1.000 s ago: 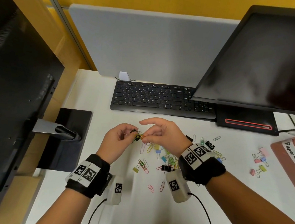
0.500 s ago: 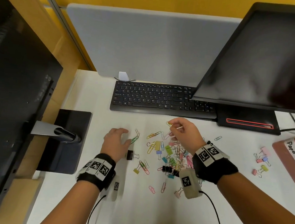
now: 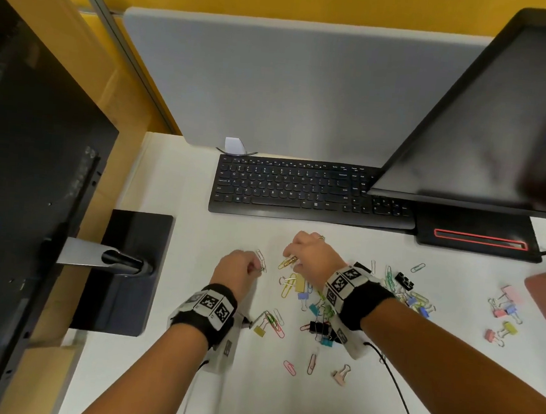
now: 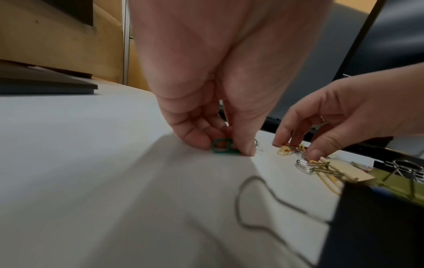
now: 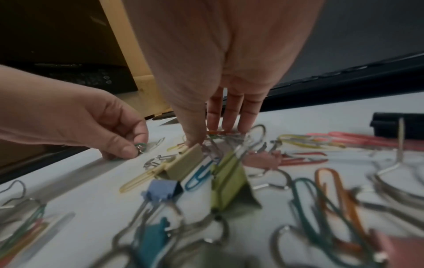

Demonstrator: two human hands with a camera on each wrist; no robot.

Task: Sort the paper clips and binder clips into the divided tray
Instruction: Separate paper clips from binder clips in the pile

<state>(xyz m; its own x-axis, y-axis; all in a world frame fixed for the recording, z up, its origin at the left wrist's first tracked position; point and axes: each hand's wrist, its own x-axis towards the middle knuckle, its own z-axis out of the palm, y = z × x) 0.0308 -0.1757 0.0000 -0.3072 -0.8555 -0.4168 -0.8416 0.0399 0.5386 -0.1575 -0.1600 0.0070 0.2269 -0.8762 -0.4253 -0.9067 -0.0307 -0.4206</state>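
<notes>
Both of my hands work low over the white desk (image 3: 171,297): my left hand (image 3: 233,271) pinches a green paper clip (image 4: 222,148) between thumb and fingertip, and my right hand (image 3: 310,256) has fingers curled onto a cluster of yellow and red paper clips (image 3: 288,263) at the near edge of the scattered clip pile (image 3: 318,310). Only the left wrist view shows the green clip's colour and its raised looped end; the head view hides it under the knuckles, so I cannot tell its long axis. The yellow clips run diagonally, near-left to far-right.
</notes>
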